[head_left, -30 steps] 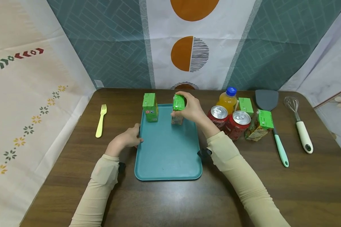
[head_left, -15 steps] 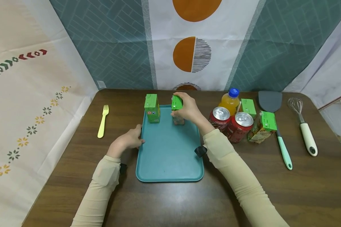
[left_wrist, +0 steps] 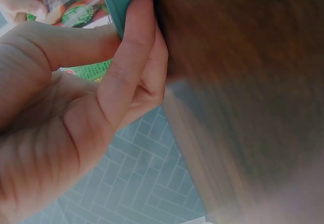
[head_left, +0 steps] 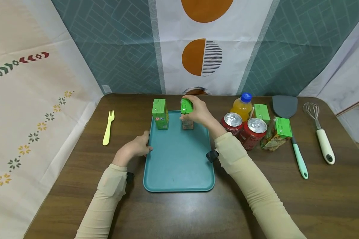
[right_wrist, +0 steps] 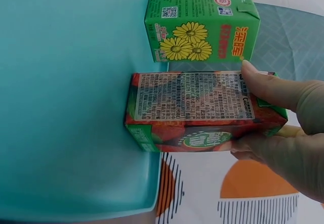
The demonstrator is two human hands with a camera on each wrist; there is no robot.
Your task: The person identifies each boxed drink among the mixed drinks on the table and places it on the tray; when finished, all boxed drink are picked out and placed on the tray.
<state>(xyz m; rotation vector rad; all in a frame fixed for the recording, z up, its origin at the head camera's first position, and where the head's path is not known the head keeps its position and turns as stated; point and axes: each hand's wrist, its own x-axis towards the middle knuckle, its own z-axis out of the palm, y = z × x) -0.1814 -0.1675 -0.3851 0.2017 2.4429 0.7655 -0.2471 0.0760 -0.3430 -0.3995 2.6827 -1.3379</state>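
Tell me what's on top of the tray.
On the tray, a green carton stands at the far left corner; the right hand holds a second carton at the far end, contact unclear. The surface beneath both is covered.

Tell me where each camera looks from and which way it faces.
Head: worn on the head, facing forward and down over the blue tray; the left hand, right hand and both sleeves show.
Left wrist: on that wrist, facing along the left hand to the edge of the blue tray it pinches; part of the right hand shows at top left.
Right wrist: on that wrist, facing across the blue tray at the held carton and flowered carton; the right hand shows at right.
Shared: head and right wrist both show these two cartons.
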